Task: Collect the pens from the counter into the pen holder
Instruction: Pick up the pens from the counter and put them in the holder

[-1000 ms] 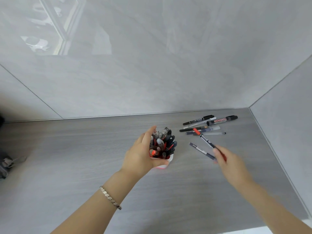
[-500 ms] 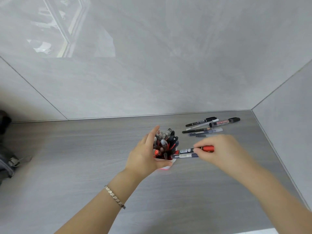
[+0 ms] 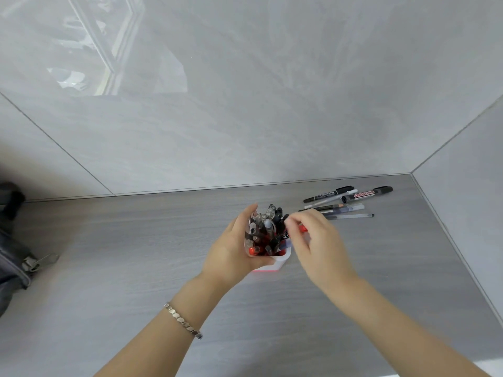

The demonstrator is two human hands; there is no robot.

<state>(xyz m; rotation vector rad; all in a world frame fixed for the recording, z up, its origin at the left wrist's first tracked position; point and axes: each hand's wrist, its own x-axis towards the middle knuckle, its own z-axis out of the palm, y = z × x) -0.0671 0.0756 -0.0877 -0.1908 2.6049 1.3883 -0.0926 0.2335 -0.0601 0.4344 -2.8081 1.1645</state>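
Pen holder (image 3: 280, 261): white cup, red base, packed with black, grey, red pens; stands mid tabletop (image 3: 136, 268). Left hand (image 3: 231, 257) wrapped around holder, fingers closed on wall. Right hand (image 3: 318, 240) pinches red-capped pen (image 3: 301, 229) at holder rim; second pen possibly in same pinch, cannot tell. Loose pens (image 3: 345, 204) near back right corner: about six, overlapping.
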